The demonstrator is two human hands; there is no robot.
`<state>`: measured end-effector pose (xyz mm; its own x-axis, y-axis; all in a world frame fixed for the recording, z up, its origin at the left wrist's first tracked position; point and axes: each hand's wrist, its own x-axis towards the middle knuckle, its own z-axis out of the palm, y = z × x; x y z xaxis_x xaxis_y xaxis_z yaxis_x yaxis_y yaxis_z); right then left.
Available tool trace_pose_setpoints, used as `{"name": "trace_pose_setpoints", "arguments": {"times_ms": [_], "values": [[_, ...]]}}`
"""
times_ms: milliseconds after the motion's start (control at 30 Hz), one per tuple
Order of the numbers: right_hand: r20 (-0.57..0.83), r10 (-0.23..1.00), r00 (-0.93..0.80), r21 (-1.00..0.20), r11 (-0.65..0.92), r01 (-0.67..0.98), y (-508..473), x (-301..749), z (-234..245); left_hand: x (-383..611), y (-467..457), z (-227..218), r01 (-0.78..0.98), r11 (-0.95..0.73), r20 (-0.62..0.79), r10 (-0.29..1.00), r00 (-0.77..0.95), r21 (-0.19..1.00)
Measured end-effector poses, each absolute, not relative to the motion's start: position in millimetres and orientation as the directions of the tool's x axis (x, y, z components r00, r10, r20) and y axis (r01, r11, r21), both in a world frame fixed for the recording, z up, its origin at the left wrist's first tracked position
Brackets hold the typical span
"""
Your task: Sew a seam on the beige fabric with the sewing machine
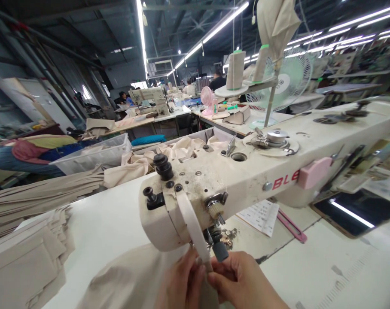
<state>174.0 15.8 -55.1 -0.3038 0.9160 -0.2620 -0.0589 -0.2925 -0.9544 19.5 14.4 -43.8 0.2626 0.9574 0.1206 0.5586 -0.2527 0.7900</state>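
Observation:
A white sewing machine (195,184) stretches across the view, its head in front of me. Beige fabric (127,274) lies on the table to the left of the needle area and runs under my hands. Close below the machine head, my left hand (182,279) pinches the fabric, slightly blurred. My right hand (236,279) is beside it, thumb and fingers closed on the fabric's edge. A pale strip (193,223) curves down the front of the machine head toward my fingertips. The needle and presser foot are mostly hidden.
Stacked beige cut pieces (30,257) lie at the left. Behind the machine are a clear plastic bin (95,154) and heaped fabric (182,148). On the right are a pink cutter (291,225), a printed paper (261,216) and a phone (359,210). Thread cones (236,71) stand behind.

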Motion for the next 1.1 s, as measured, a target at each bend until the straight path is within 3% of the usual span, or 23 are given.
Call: {"name": "trace_pose_setpoints", "arguments": {"times_ms": [133, 333, 500, 567, 633, 733, 800, 867, 1000, 1100], "values": [[-0.262, 0.917, -0.302, -0.96, -0.28, -0.016, 16, 175, -59, 15, 30, -23, 0.596, -0.167, -0.038, 0.948, 0.315, 0.785], [-0.264, 0.903, -0.338, -0.957, -0.288, -0.021, 17, 175, -56, 12, 34, -23, 0.416, 0.173, -0.317, 0.897, 0.307, 0.893], [-0.261, 0.911, -0.321, -0.965, -0.236, 0.114, 16, 179, -52, 18, 31, -23, 0.425, 0.216, -0.331, 0.918, 0.218, 0.879], [-0.158, 0.945, -0.288, -0.963, -0.083, 0.255, 13, 182, -57, 22, 30, -27, 0.474, 0.154, -0.245, 0.96, 0.136, 0.867], [0.094, 0.948, -0.303, -0.848, 0.236, 0.474, 9, 185, -66, 25, 31, -30, 0.503, 0.058, -0.114, 0.99, 0.082, 0.862], [0.449, 0.753, -0.48, -0.388, 0.649, 0.655, 6, 188, -77, 29, 33, -31, 0.549, -0.004, -0.031, 0.998, 0.053, 0.836], [0.549, 0.648, -0.528, -0.207, 0.717, 0.665, 7, 188, -77, 30, 33, -29, 0.59, 0.066, -0.096, 0.995, 0.02, 0.805], [0.625, 0.583, -0.519, -0.114, 0.726, 0.678, 11, 187, -74, 31, 32, -26, 0.59, 0.141, -0.168, 0.986, -0.008, 0.795], [0.719, 0.487, -0.496, 0.002, 0.712, 0.702, 18, 185, -66, 34, 31, -24, 0.557, 0.185, -0.199, 0.979, -0.037, 0.81], [0.698, 0.496, -0.516, -0.016, 0.732, 0.681, 22, 185, -60, 36, 34, -24, 0.62, 0.245, -0.246, 0.966, -0.086, 0.745]]}}
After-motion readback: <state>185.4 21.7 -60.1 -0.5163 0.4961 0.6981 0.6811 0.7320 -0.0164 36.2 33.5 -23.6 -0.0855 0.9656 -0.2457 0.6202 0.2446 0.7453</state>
